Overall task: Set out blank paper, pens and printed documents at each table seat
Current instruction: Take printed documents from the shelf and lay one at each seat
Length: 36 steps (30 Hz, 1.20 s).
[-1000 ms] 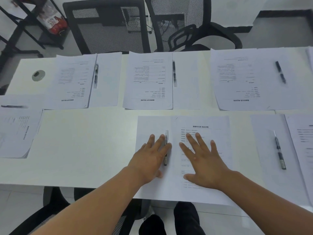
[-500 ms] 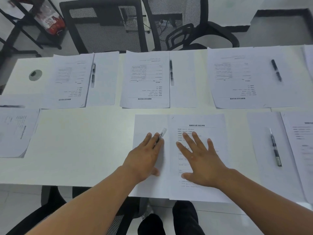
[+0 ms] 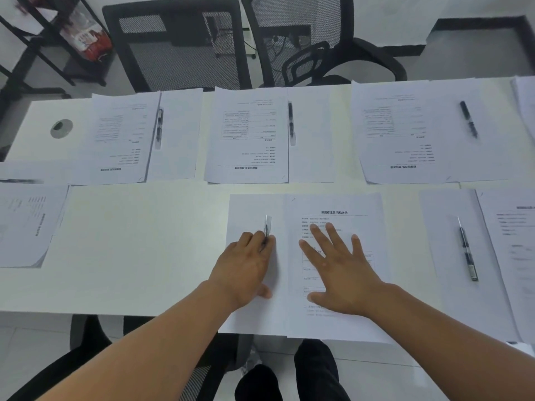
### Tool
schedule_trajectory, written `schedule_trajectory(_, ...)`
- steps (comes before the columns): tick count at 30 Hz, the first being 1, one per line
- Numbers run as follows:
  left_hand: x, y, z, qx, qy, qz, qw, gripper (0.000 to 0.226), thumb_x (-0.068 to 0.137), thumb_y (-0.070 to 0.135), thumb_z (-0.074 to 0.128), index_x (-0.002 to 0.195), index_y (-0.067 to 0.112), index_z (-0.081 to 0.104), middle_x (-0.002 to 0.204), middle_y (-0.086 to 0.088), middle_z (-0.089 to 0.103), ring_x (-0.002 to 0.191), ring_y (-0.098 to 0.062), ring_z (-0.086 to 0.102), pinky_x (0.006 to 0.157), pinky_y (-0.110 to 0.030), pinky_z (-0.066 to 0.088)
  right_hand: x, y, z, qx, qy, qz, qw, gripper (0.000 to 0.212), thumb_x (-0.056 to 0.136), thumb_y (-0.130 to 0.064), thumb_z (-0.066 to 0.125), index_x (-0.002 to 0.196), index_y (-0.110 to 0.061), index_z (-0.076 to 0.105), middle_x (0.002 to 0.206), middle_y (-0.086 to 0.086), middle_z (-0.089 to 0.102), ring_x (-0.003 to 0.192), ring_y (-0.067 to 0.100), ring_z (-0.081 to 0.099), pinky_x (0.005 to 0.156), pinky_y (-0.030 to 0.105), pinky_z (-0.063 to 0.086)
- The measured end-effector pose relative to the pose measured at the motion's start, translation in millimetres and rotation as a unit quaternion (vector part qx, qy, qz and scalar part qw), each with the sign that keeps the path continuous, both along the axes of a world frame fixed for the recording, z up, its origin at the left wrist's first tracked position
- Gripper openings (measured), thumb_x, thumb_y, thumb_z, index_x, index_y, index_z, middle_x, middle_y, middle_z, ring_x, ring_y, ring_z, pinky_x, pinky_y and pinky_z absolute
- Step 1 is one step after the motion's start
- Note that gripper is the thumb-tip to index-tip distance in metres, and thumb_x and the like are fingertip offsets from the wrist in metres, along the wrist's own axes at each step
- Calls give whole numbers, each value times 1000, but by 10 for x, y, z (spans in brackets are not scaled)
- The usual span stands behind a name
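So the pen (image 3: pixel 267 230) under my left hand (image 3: pixel 246 267) has swung around. A second ago it lay straight up the seam between the two sheets, half a second ago it was tipped toward the upper right, and now it's back upright but sitting a bit further left, fully on the blank sheet (image 3: pixel 252 209) instead of on the seam. My left fingers are flat and close together, tips resting on the lower end of the pen, not wrapped round it, so I'm nudging rather than gripping.

My right hand (image 3: pixel 341 273) hasn't budged: fingers spread wide, palm down, pressing the printed document (image 3: pixel 335 212) just right of centre so it doesn't slide.

My read is that this seat, lower middle of the frame, is basically done: blank sheet on the left, printout on the right, pen on the blank one. Same layout as the three sets along the top and the one at the right edge.

The bare stretch of table (image 3: pixel 139 241) at lower left looks like the next seat to fill.
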State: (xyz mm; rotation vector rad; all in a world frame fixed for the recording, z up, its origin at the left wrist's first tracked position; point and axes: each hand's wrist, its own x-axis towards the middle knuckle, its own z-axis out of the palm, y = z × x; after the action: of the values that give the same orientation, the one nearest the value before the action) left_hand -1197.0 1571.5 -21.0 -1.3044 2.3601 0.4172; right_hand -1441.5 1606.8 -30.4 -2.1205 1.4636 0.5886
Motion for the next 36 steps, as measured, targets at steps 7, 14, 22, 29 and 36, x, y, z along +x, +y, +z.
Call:
schedule_trajectory(7, -1, 14, 22, 13, 8, 16, 1000, 118, 84, 61, 84, 169, 13, 18, 151, -2, 35, 137, -25, 38, 110, -35, 45, 27, 3, -16, -1, -4, -8, 1000, 111, 95, -74, 55, 169, -34, -19, 172, 3, -40, 159, 33, -36, 128, 71, -4)
schedule_trajectory(14, -7, 38, 22, -5, -2, 15, 1000, 117, 82, 64, 84, 167, 19, 18, 144, -3, 38, 132, -26, 42, 106, -37, 46, 9, 4, -30, -7, -4, -6, 1000, 112, 94, -75, 54, 168, -34, -19, 172, 3, -40, 159, 33, -36, 128, 70, -6)
schedule_trajectory(22, 5, 39, 165, -17, 3, 27, 999, 119, 83, 75, 76, 170, 24, 13, 146, -3, 35, 134, -27, 41, 111, -41, 43, -4, -23, 49, -27, -20, -17, 999, 112, 97, -79, 41, 170, -17, -18, 176, 3, -32, 162, 27, -31, 132, 59, -9)
schedule_trajectory(29, 246, -119, 871, -69, 26, 119, 990, 100, 98, 78, 53, 174, 27, 12, 179, -3, 15, 164, -24, 20, 130, -47, 26, 237, -363, 655, -84, -54, 1, 995, 100, 103, -71, 36, 172, -13, -9, 179, 5, -19, 165, 26, -23, 134, 54, -7)
schedule_trajectory(36, 819, -131, 2078, -209, 2, 232, 950, 95, 99, 75, 56, 173, 31, 16, 182, -3, 18, 165, -29, 24, 129, -55, 30, 976, -942, 1776, -206, -111, 88, 968, 99, 102, -72, 40, 172, -18, -3, 181, 4, -9, 167, 29, -10, 135, 54, 2)
